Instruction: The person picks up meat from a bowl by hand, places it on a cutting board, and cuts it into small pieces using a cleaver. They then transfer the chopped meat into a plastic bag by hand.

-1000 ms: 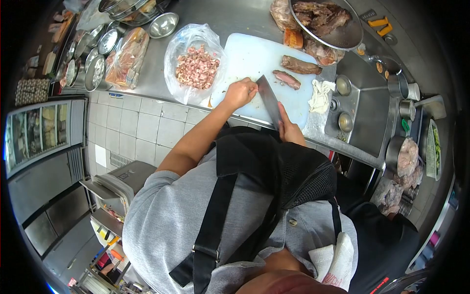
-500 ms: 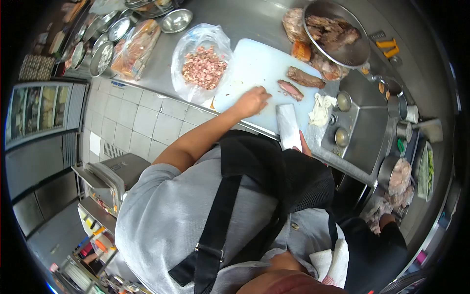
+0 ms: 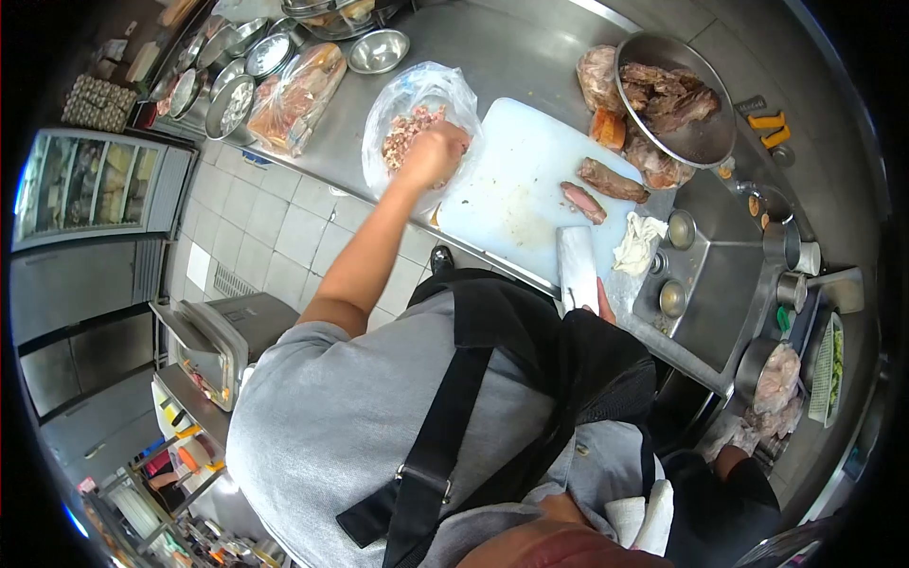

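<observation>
My left hand point(image 3: 436, 154) is over the open clear plastic bag point(image 3: 379, 114), at the diced meat point(image 3: 402, 134) in it. Its fingers look curled in, and what they may hold is hidden. Low at the near edge of the white cutting board point(image 3: 516, 151), my right hand point(image 3: 604, 305) grips a broad-bladed cleaver point(image 3: 578, 260); the apron hides part of that hand. On the board's right side lie a long piece of brown meat point(image 3: 611, 180) and a smaller cut piece point(image 3: 582, 203) with a pink face.
A crumpled white cloth point(image 3: 639, 241) lies beside the sink point(image 3: 720, 284). Behind the board, a metal bowl point(image 3: 705, 151) of dark meat leans on bagged meat. Several metal bowls point(image 3: 379, 51) and a bag of meat point(image 3: 298, 99) stand at the left.
My left hand has moved from the cutting board leftward to the bag of diced meat. The bits of meat near it on the board are gone. My right hand keeps the cleaver low.
</observation>
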